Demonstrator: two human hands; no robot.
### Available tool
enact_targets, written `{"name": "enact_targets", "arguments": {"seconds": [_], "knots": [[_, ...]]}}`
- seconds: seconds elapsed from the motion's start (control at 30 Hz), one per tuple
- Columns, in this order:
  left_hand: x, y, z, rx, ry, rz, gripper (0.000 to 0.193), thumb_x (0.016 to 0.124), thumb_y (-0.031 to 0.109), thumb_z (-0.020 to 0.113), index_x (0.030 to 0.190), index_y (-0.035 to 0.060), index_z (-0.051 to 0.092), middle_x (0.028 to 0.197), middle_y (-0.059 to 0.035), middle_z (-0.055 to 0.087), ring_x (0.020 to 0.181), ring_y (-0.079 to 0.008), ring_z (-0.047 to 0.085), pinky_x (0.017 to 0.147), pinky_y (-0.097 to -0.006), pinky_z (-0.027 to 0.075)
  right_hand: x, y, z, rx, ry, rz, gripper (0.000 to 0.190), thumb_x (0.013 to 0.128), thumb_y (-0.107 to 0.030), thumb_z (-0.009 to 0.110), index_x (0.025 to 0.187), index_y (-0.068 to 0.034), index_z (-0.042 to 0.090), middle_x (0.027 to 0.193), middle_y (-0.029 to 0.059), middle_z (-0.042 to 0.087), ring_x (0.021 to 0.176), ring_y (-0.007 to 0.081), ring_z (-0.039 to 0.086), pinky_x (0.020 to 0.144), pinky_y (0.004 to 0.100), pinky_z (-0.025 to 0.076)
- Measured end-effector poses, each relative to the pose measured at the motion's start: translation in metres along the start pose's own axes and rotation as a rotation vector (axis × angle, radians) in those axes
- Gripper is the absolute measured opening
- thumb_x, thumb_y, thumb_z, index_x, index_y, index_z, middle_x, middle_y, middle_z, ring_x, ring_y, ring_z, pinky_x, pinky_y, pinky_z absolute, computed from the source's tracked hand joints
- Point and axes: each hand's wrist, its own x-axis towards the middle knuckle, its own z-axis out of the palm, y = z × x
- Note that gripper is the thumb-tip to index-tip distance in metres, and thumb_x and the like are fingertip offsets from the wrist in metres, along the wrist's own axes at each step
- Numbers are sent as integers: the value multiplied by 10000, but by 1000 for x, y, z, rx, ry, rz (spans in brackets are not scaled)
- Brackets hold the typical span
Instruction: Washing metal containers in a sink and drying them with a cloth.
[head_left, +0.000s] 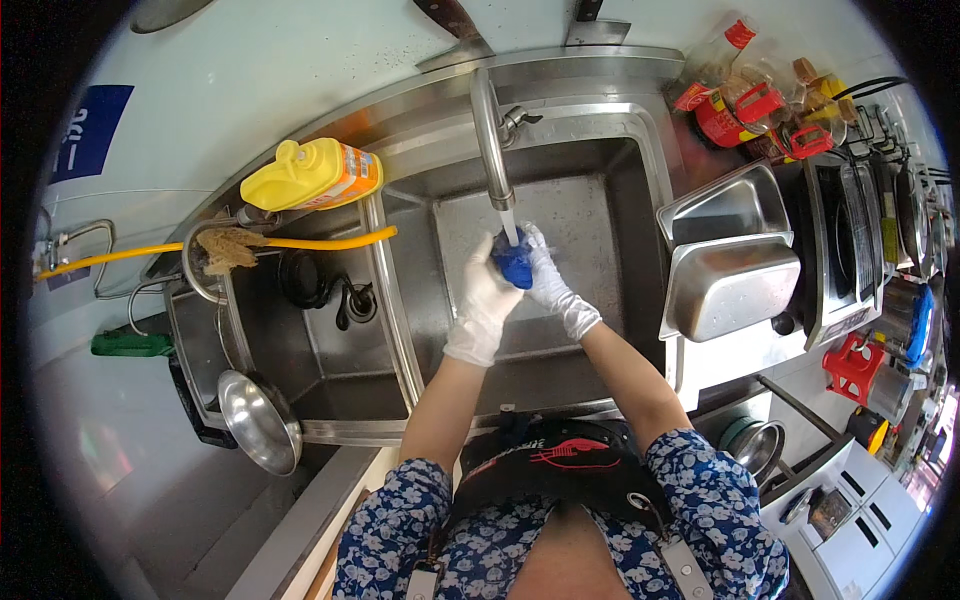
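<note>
Water runs from a steel faucet (491, 142) onto a blue cloth or scrubber (514, 262); its exact kind is hard to make out. My left hand (484, 296), in a white glove, grips the blue item from its left side. From the right, my gloved right hand (549, 274) holds it too. Both hands hang over the right basin (577, 202) of a stainless steel sink, under the spout. The faucet lever (521, 118) sits behind the spout.
A yellow jug (315, 176) stands at the sink's back left. A yellow hose (330, 241) crosses the left basin (345, 382), which holds a black round object (300, 279). Two steel pans (735, 289) lie right of the sink. Bottles (739, 112) crowd the back right. A steel bowl (259, 422) hangs at the front left.
</note>
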Motion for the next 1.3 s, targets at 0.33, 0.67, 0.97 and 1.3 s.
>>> {"name": "enact_targets", "arguments": {"seconds": [0.33,0.67,0.97,1.3], "knots": [[11,46,-48,551,454,-100,794,902,450,505,1417,-2,104,1359,-308,317,1221,-466,381,1004,-623,275,19,-54,1,-639,-37,173,358,630,-51,697,971,-4,599,992,187,593,929,354,557,817,380,453],[83,35,-68,415,297,-359,309,875,322,597,1097,118,528,963,-88,605,825,-258,600,678,-458,514,5,-76,-23,-150,-186,369,377,762,-186,745,1057,-20,580,945,25,631,865,134,589,801,274,476],[17,11,-38,544,-208,-386,418,850,302,636,1165,54,515,1048,-95,604,907,-258,587,737,-477,509,32,-64,-18,654,-377,853,506,873,-412,583,1144,13,554,1066,136,615,969,225,596,868,322,483],[-1,11,-20,806,-194,-404,210,839,254,635,832,79,520,661,-5,501,457,-65,390,378,-192,279,47,-83,16,523,-122,698,343,895,-130,516,1204,19,503,750,27,498,656,139,502,623,281,463]]}}
